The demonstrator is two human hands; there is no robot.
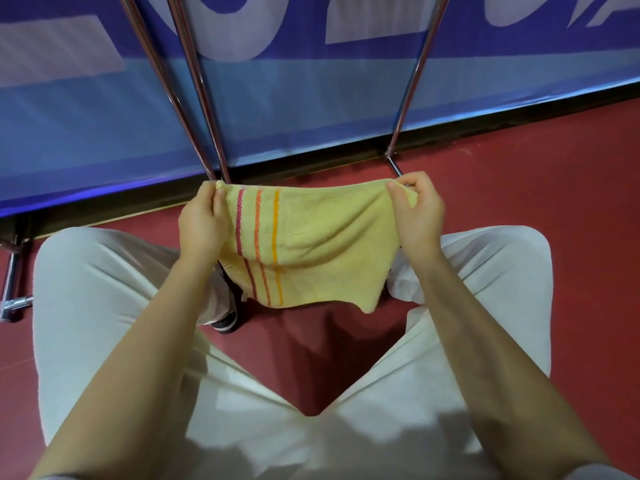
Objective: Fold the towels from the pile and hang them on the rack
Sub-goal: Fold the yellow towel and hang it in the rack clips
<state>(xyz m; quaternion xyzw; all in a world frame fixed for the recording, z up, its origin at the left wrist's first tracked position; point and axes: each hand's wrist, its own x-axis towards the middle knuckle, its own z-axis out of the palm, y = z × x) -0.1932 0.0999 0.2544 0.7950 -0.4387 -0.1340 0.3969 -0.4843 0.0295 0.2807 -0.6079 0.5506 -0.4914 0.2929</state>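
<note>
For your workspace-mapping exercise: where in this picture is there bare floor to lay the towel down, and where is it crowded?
Bare red floor lies right of the rack's right pole, below the banner. A smaller patch sits between the person's legs. It is crowded at the left poles, beyond the left hand, which with the right hand grips the yellow towel.

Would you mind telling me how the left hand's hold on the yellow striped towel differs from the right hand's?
The left hand grips the yellow striped towel at the corner beside the red, orange and yellow stripes; the right hand grips the plain corner. The left hand's fingers wrap behind the cloth, while the right hand's thumb and fingers pinch the edge from above. Both hold the top edge, keeping the towel stretched between them above the red floor.
</note>
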